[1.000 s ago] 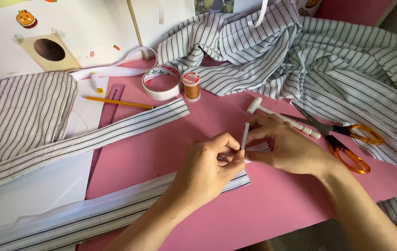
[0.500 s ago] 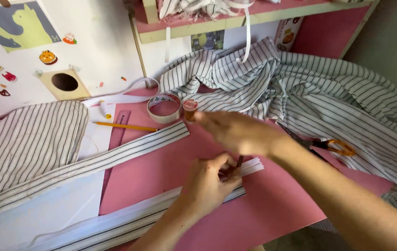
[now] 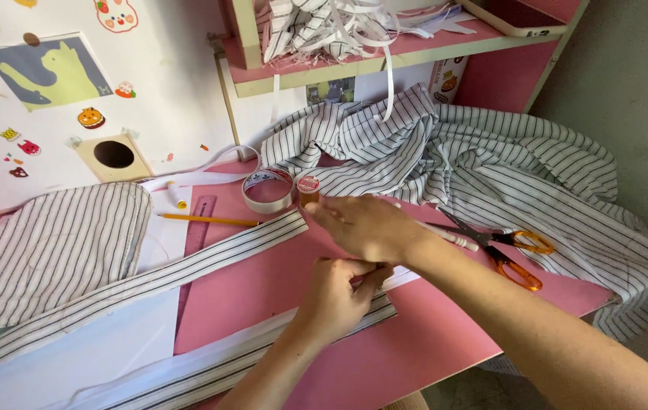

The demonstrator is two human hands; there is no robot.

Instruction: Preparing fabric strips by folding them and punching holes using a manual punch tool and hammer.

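Nearest the camera, the left hand point(image 3: 335, 292) pins the end of a striped fabric strip point(image 3: 263, 357) to the pink tabletop point(image 3: 430, 349), its grip pinched tight on the strip's edge. Just above it the right hand point(image 3: 365, 226) reaches toward a small orange thread spool point(image 3: 308, 190), fingertips almost at it; whether that grip holds anything cannot be told, since the palm faces down. As for progress, going by how things lie: two long strips are already cut, the second strip point(image 3: 149, 281) lying diagonally to the left, so cutting looks largely done and the joining or stitching looks unfinished, with no seam visible. Beside the spool sits a roll of tape point(image 3: 268, 191); left of it a yellow pencil point(image 3: 206, 220) and a pink ruler point(image 3: 196, 231). Orange-handled scissors point(image 3: 513, 254) lie to the right, well apart from both hands. A folded striped piece point(image 3: 50, 250) rests at far left, a heap of striped cloth point(image 3: 476, 167) behind. Farther back, a white wall panel with stickers point(image 3: 58, 76) and a pink shelf point(image 3: 415, 49) holding fabric scraps.
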